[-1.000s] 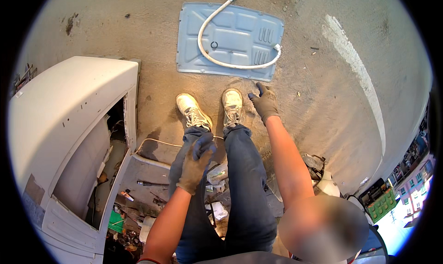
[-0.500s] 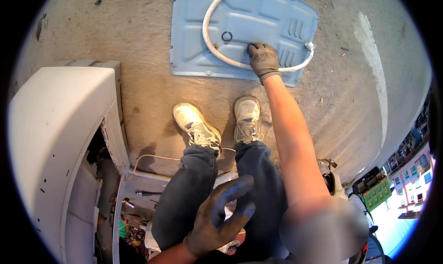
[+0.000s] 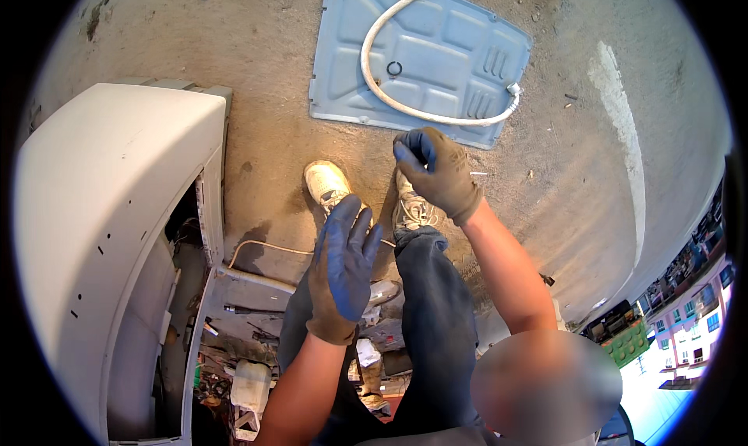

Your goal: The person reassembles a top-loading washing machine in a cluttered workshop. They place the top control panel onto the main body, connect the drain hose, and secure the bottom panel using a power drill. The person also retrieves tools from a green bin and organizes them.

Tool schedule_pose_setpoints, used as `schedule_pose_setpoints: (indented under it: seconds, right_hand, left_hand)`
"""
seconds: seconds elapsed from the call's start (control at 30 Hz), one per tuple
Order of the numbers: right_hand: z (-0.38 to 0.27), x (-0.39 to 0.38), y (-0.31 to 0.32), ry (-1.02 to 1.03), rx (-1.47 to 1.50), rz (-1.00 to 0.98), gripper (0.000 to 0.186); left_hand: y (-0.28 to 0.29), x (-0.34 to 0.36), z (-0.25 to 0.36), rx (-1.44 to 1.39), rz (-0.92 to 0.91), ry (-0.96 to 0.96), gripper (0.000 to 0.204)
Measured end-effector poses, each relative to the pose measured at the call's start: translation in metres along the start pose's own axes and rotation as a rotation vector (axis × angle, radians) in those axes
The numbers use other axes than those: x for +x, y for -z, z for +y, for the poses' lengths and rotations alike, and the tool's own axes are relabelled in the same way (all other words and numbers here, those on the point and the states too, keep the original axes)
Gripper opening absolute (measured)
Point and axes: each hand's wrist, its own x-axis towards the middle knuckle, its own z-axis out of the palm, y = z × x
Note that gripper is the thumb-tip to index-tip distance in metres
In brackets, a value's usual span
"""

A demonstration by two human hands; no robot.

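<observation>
Both hands wear grey-brown work gloves with blue on the palm side. My right hand (image 3: 440, 169) is raised just off the near edge of a blue-grey ribbed panel (image 3: 436, 33), above my shoe. Its fingers are curled in to the thumb; whatever they may hold is too small or hidden to name. My left hand (image 3: 341, 271) is in front of my legs, fingers stretched out, with nothing in it. On the panel lie a white hose (image 3: 370, 52), bent in a curve with end fittings, and a small black ring (image 3: 395, 74).
At left stands a white metal cabinet (image 3: 117, 173) with an open side. A thin tan tube or cable (image 3: 269, 246) runs from it toward my feet. Scattered parts and a whitish container (image 3: 251, 385) lie below. A green crate (image 3: 627, 345) stands far right.
My right hand has lifted off the panel and come back toward me, fingers curled. My left hand has risen forward and straightened its fingers. Hose and ring remain on the panel.
</observation>
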Motion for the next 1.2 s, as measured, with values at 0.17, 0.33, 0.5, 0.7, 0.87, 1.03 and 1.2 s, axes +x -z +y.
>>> schedule_pose_setpoints:
  seconds: [0.17,0.33,0.5,0.7,0.87,1.03,1.2]
  right_hand:
    - [-0.084,-0.074,0.04,0.386,-0.329,-0.211,0.033]
    - [-0.069,-0.032,0.049,-0.043,0.405,-0.168,0.032]
    - [0.08,0.122,-0.016,-0.399,-0.28,0.125,0.041]
    - [0.097,0.179,-0.051,-0.53,-0.547,0.154,0.037]
    - [0.107,0.171,-0.046,-0.528,-0.154,0.235,0.027]
    - [0.038,0.108,-0.008,-0.433,0.523,0.321,0.023]
    - [-0.139,-0.026,0.057,-0.367,0.674,0.149,0.018]
  left_hand:
    - [0.001,0.008,0.008,-0.12,-0.17,0.246,0.048]
    - [0.014,0.017,0.009,-0.22,-0.274,0.169,0.046]
    - [-0.01,0.006,0.022,0.096,-0.041,0.207,0.045]
    - [-0.004,0.003,0.032,0.328,-0.084,0.138,0.046]
    - [-0.004,0.005,0.036,0.247,-0.015,0.158,0.044]
    - [-0.007,-0.001,0.042,0.204,0.001,0.143,0.046]
    - [0.03,-0.076,0.037,0.038,-0.178,0.083,0.048]
